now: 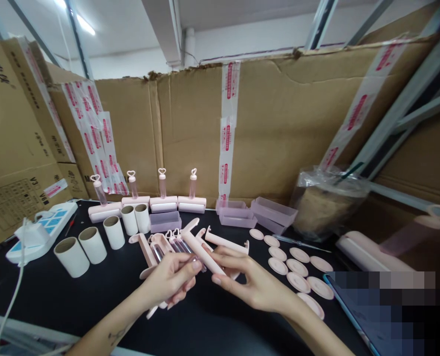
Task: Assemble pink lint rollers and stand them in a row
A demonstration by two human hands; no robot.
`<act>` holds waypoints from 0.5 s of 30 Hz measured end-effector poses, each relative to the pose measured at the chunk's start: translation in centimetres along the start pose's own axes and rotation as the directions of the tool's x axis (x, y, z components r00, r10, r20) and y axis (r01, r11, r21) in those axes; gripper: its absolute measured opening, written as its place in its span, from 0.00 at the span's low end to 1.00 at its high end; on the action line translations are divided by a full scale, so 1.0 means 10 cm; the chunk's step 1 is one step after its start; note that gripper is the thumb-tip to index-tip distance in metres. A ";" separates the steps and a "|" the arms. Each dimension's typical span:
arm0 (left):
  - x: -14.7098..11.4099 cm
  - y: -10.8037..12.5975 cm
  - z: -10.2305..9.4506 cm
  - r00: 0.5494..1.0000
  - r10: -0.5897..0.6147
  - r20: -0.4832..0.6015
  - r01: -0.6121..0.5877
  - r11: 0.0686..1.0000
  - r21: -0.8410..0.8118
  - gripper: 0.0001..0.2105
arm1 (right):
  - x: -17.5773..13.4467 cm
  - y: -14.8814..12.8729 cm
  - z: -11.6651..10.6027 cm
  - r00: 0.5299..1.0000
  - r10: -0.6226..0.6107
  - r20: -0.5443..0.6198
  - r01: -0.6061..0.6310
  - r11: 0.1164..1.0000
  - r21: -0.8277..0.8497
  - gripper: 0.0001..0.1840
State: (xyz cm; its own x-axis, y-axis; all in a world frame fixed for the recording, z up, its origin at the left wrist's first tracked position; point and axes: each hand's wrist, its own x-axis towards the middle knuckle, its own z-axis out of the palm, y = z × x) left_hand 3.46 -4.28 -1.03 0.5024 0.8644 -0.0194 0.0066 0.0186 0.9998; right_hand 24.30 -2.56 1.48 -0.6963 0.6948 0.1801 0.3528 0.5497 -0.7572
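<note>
My right hand (244, 279) grips a pale pink lint roller frame (205, 252) between thumb and fingers, tilted over the middle of the table. Beside it, my left hand (175, 279) is closed in a pinch near the frame; what its fingers hold is mostly hidden. Behind both hands lie more pink roller frames (225, 241) and several clear handles with heart-shaped ends (175, 237), partly covered by my left hand. Pink oval end caps (297, 267) are spread to the right of my right hand.
White paper rolls (92, 245) stand at the left, near a power strip (52, 227). Lint rollers (163, 203) line the cardboard wall (190, 128). Purple covers (238, 217), a plastic bag (318, 207), a thin tool (297, 243) and a phone (357, 316) lie further right.
</note>
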 end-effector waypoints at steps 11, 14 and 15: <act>0.00 -0.06 0.07 0.998 0.054 0.041 -0.050 0.994 -0.098 0.18 | -0.07 -0.12 -0.26 0.962 0.102 -0.252 -0.083 0.993 0.088 0.27; 0.01 -0.10 0.10 0.998 0.059 0.034 -0.061 0.997 0.053 0.18 | -0.05 -0.13 -0.22 0.979 0.123 -0.165 -0.112 0.991 0.079 0.28; 0.01 -0.11 0.10 0.998 0.064 0.004 -0.064 0.992 0.106 0.18 | -0.04 -0.13 -0.19 0.986 0.126 -0.113 -0.116 0.989 0.093 0.27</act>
State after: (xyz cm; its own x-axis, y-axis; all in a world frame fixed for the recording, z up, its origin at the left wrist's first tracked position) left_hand 4.41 -4.73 -2.10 0.5054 0.8617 0.0449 0.0663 -0.0906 0.9937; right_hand 25.31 -2.70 3.61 -0.5710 0.8066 0.1527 0.3718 0.4200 -0.8279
